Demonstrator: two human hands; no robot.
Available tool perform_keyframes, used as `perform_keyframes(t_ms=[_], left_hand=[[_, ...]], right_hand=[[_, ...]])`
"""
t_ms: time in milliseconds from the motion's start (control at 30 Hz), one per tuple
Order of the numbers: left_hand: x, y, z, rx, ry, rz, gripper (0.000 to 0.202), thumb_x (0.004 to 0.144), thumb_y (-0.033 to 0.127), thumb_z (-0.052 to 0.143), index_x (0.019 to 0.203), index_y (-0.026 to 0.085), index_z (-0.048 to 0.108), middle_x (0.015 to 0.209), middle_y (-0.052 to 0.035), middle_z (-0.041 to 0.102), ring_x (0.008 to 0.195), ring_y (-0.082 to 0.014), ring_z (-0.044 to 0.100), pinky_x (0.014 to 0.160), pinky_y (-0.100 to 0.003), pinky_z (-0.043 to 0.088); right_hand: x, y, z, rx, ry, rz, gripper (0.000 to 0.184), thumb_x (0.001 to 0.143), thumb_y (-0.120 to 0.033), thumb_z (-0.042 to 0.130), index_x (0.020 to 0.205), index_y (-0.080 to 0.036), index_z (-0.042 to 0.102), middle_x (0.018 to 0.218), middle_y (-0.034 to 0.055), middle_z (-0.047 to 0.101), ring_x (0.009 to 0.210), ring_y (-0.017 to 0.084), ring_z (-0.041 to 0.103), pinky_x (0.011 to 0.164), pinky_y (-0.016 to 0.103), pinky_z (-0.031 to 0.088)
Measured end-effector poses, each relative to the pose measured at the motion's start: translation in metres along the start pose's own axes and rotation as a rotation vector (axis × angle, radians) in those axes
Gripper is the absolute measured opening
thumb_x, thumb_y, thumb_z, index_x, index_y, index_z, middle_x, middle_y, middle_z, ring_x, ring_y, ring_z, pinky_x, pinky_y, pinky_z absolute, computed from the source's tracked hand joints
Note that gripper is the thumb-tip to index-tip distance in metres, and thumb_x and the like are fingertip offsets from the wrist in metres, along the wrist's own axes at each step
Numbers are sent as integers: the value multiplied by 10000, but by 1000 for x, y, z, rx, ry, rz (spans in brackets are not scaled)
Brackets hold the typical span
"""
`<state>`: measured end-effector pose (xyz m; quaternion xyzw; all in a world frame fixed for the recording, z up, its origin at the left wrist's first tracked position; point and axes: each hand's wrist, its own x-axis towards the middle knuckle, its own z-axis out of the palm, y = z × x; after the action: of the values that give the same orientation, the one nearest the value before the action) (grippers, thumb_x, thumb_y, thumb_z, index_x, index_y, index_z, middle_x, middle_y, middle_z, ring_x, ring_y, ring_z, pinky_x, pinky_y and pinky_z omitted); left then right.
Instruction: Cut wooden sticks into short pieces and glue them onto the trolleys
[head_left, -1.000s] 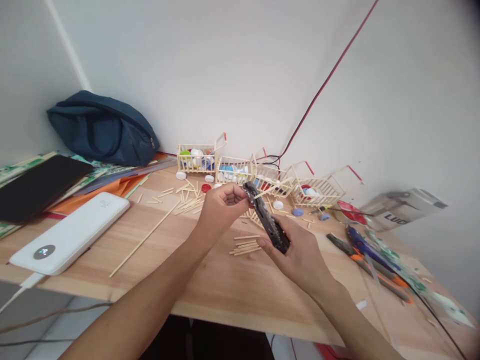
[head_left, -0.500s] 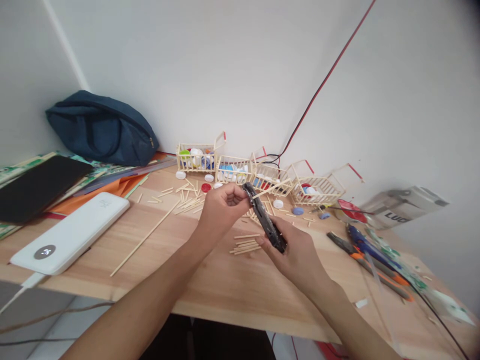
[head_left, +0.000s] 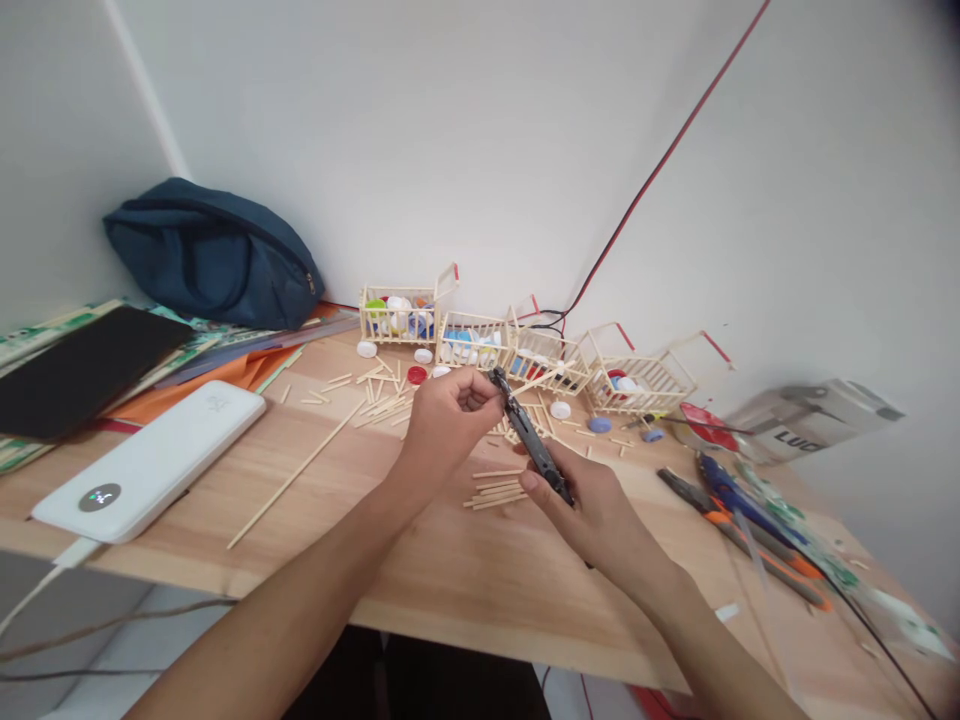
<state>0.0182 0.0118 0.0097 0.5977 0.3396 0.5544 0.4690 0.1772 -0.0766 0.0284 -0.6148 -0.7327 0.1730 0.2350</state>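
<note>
Over the middle of the wooden table [head_left: 450,570], my right hand [head_left: 596,510] is closed round the handles of dark cutting pliers [head_left: 531,437]. The pliers' head points up and left. My left hand [head_left: 448,420] pinches a thin wooden stick [head_left: 541,380] right at the pliers' jaws. The stick's far end juts out to the right. A small heap of short cut sticks [head_left: 495,488] lies on the table just below both hands.
Several small stick-built carts [head_left: 630,377] with bottle caps stand in a row along the wall. A white power bank [head_left: 154,460], a black tablet [head_left: 75,368] and a blue bag [head_left: 214,255] sit at left. Pliers and cutters [head_left: 739,515] lie at right. A long stick [head_left: 296,472] lies loose.
The pliers' handles have squeezed closer together in my right hand. Both hands stay in place; the view has shifted slightly.
</note>
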Motion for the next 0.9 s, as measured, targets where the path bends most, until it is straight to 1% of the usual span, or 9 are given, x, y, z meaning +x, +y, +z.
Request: perform_keyframes(t_ms=[100,233,467,633,800,900], left_hand=[[0,0,0,13,-7,-10,62,684,174,627,640,160,585,610,14,588,568,-95,527,534,-204,401],[1,-1,0,14,12,-35,68,665,163,635,632,159,575,593,21,573,555,-93,520,521,-200,390],[1,-2,0,-49,-18,-11,76,684,181,640,657,148,576,621,23,580,579,-87,525,554,-196,404],[-1,-1,1,5,-17,10,48,701,172,605,663,152,583,623,24,580,584,-86,519,549,-191,395],[-3,1,2,57,-26,26,47,709,160,573,664,156,585,614,30,571,579,-83,504,536,-187,377],[-4,1,3,103,-48,47,53,711,147,558,667,158,585,621,29,574,587,-87,511,552,-193,384]], right_hand=[[0,0,-1,-3,-9,-2,351,903,-480,455,984,-174,607,768,20,628,678,174,558,602,274,404],[0,1,2,-55,51,-8,310,884,-452,500,972,-174,605,739,17,603,650,170,526,594,273,384],[2,4,3,-73,65,-22,298,882,-463,502,899,-179,587,679,-3,553,603,149,465,556,256,330],[0,2,1,-84,64,6,294,871,-465,512,868,-179,583,656,-9,542,582,145,458,544,255,315],[-1,2,4,-70,50,42,266,882,-438,496,899,-185,579,675,-8,575,604,152,508,566,255,339],[-3,4,4,-91,34,54,267,892,-449,476,879,-194,555,642,-18,556,579,152,505,556,256,328]])
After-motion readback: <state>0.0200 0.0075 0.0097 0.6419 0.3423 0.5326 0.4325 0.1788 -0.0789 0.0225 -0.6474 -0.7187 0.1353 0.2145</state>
